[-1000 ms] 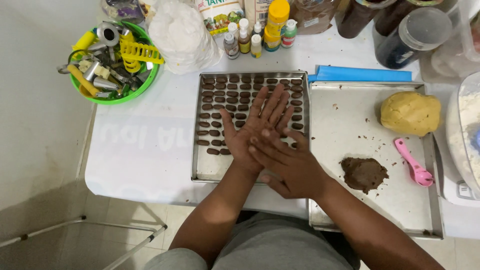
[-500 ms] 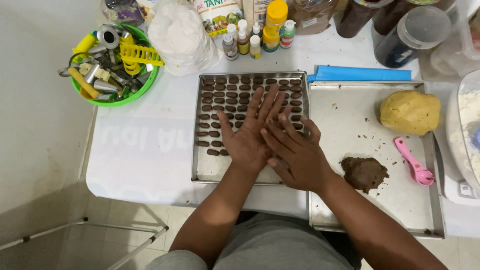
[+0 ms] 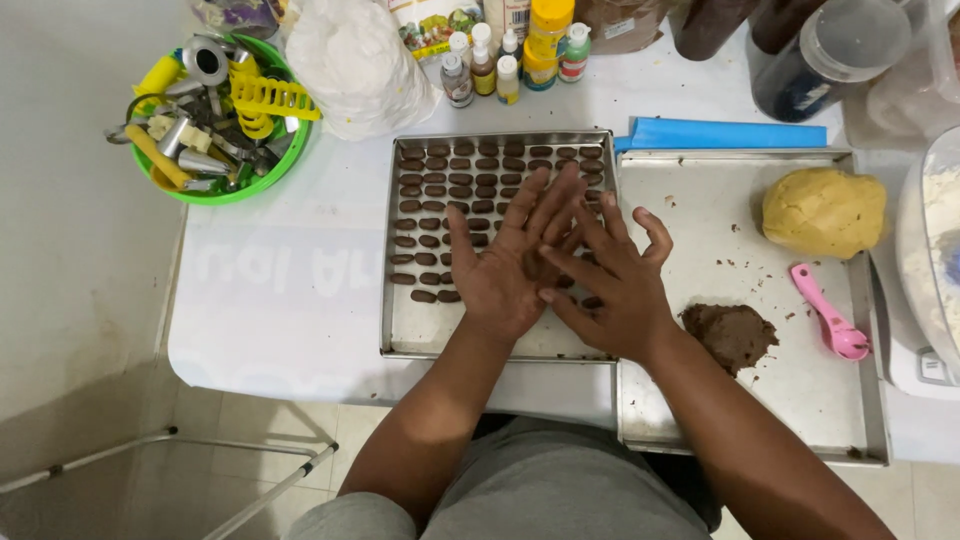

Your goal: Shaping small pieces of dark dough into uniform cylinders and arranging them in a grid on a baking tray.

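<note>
My left hand (image 3: 500, 275) lies flat, fingers spread, over a steel baking tray (image 3: 405, 335) filled with rows of small brown dough pieces (image 3: 440, 190). My right hand (image 3: 615, 295) is pressed against it from the right, fingers spread, its fingertips across the left palm. Whether anything sits between the palms is hidden. To the right a second steel tray (image 3: 700, 200) carries a lump of brown dough (image 3: 730, 333), a ball of yellow dough (image 3: 822, 212) and a pink measuring spoon (image 3: 830, 315).
A green bowl (image 3: 215, 110) full of metal and yellow cutters stands at the back left. Behind the trays are a white plastic bag (image 3: 360, 65), small colouring bottles (image 3: 510, 55), a blue strip (image 3: 715, 133) and dark jars (image 3: 820, 50). A white flour bowl (image 3: 935, 250) sits at the right edge.
My right hand has slid back and to the right across the left palm, from lying on top of it to lying partly beside it. The left hand stayed over the tray.
</note>
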